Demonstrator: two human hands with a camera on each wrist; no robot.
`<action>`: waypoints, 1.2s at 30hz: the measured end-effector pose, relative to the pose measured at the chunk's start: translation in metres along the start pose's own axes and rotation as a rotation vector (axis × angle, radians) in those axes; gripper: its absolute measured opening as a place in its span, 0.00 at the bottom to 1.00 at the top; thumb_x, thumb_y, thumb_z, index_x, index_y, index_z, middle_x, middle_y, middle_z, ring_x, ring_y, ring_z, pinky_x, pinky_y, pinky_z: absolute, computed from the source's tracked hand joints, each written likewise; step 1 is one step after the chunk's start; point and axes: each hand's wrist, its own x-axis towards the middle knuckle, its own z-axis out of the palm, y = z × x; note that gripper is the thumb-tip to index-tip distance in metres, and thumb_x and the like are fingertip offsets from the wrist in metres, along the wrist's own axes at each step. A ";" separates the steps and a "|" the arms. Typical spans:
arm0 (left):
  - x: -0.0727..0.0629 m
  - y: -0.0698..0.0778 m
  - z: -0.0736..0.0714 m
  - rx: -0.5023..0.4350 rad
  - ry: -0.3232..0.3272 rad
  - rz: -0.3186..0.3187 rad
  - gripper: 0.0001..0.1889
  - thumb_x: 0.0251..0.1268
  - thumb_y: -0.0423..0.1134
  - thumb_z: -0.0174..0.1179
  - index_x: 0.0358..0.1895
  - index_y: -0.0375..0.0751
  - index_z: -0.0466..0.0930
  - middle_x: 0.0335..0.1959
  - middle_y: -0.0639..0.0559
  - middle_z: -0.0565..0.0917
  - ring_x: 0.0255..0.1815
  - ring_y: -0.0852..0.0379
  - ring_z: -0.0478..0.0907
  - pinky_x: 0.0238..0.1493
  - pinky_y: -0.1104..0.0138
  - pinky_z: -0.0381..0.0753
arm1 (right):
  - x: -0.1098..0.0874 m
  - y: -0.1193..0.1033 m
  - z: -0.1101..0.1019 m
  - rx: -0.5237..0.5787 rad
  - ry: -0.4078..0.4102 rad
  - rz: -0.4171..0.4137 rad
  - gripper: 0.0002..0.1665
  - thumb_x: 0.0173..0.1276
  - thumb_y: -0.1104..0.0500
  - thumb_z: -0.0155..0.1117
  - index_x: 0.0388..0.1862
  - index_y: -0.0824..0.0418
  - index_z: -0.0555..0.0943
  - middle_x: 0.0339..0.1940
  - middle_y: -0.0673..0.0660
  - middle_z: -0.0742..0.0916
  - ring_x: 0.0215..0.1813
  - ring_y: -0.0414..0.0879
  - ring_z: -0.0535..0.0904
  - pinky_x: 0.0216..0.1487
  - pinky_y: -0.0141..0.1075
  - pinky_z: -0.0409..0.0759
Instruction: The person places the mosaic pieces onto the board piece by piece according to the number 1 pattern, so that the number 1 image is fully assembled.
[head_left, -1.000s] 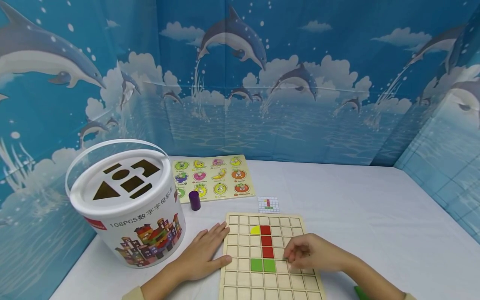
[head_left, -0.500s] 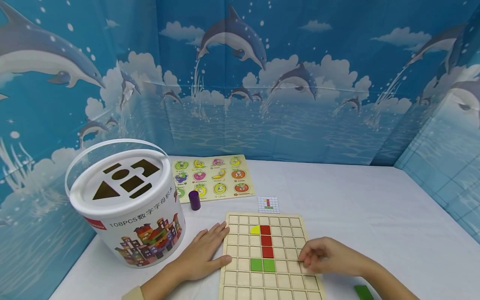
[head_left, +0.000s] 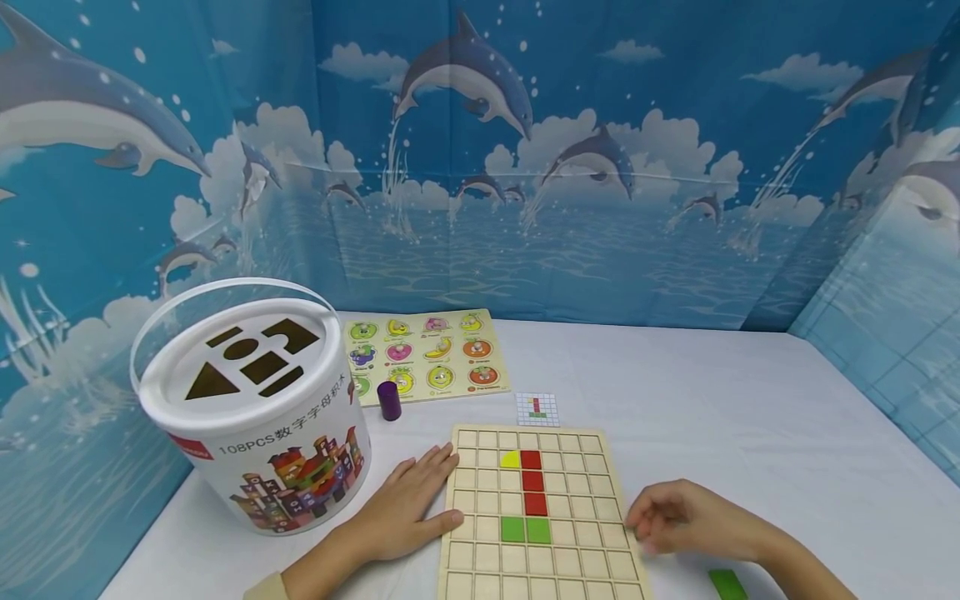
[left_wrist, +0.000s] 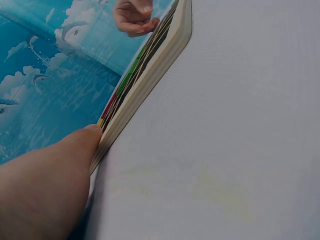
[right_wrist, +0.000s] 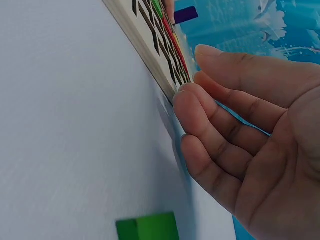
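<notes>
A wooden grid board (head_left: 480,575) lies on the table, holding a yellow quarter-round tile (head_left: 512,460), a column of three red tiles (head_left: 533,482) and two green tiles (head_left: 526,530). My left hand (head_left: 408,512) rests flat beside it, fingertips and thumb at its left edge. Over by the right edge is my right hand (head_left: 693,521), its fingers loosely curled with nothing between them in the right wrist view. Below that hand, a loose green block (head_left: 727,585) lies on the cloth, also showing in the right wrist view (right_wrist: 156,227).
Behind the board lies a small pattern card (head_left: 537,409). A purple cylinder (head_left: 389,401) stands in front of a fruit puzzle board (head_left: 420,354). At left is a large white bucket (head_left: 262,442) with shaped holes in its lid. A dolphin-print curtain (head_left: 525,250) borders the table.
My right hand has moved rightward from over the grid board to its right edge, uncovering the board's right columns and more of the green block. The left hand stays put.
</notes>
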 end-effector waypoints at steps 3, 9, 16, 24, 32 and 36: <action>-0.001 0.000 0.000 -0.004 0.002 0.001 0.41 0.72 0.66 0.43 0.77 0.41 0.52 0.78 0.47 0.51 0.78 0.48 0.47 0.74 0.46 0.45 | -0.005 0.002 -0.002 0.013 0.014 0.013 0.10 0.66 0.69 0.63 0.47 0.70 0.80 0.38 0.56 0.85 0.37 0.39 0.80 0.38 0.32 0.80; -0.001 -0.001 0.001 -0.003 0.005 0.002 0.41 0.72 0.66 0.43 0.77 0.41 0.52 0.78 0.47 0.52 0.78 0.48 0.47 0.74 0.46 0.45 | -0.017 0.004 -0.007 0.024 0.037 0.037 0.11 0.67 0.68 0.62 0.47 0.71 0.80 0.39 0.54 0.85 0.38 0.40 0.80 0.39 0.33 0.80; -0.001 -0.001 0.002 0.011 0.005 0.001 0.41 0.72 0.66 0.43 0.77 0.41 0.52 0.78 0.47 0.52 0.78 0.48 0.47 0.74 0.46 0.44 | -0.028 0.005 -0.013 0.029 0.066 0.118 0.11 0.69 0.67 0.61 0.48 0.72 0.79 0.39 0.56 0.85 0.37 0.41 0.80 0.39 0.32 0.80; 0.000 0.001 -0.001 0.019 0.001 0.003 0.41 0.72 0.65 0.42 0.77 0.40 0.53 0.78 0.46 0.52 0.78 0.47 0.48 0.74 0.46 0.45 | -0.041 0.008 -0.022 0.130 -0.008 0.155 0.14 0.68 0.70 0.58 0.51 0.74 0.77 0.38 0.58 0.84 0.35 0.40 0.78 0.37 0.32 0.78; 0.001 0.000 0.000 0.011 -0.001 0.003 0.41 0.72 0.66 0.42 0.77 0.40 0.53 0.78 0.46 0.52 0.78 0.47 0.48 0.74 0.46 0.45 | -0.055 0.010 -0.028 0.147 -0.096 0.157 0.17 0.58 0.74 0.64 0.48 0.74 0.77 0.30 0.67 0.77 0.31 0.44 0.74 0.27 0.37 0.69; 0.002 -0.001 0.001 0.020 0.002 0.007 0.41 0.72 0.66 0.42 0.77 0.41 0.52 0.78 0.46 0.52 0.78 0.47 0.48 0.74 0.46 0.45 | -0.059 0.011 -0.027 0.140 -0.084 0.230 0.15 0.58 0.72 0.67 0.43 0.75 0.77 0.25 0.61 0.74 0.30 0.38 0.72 0.24 0.34 0.62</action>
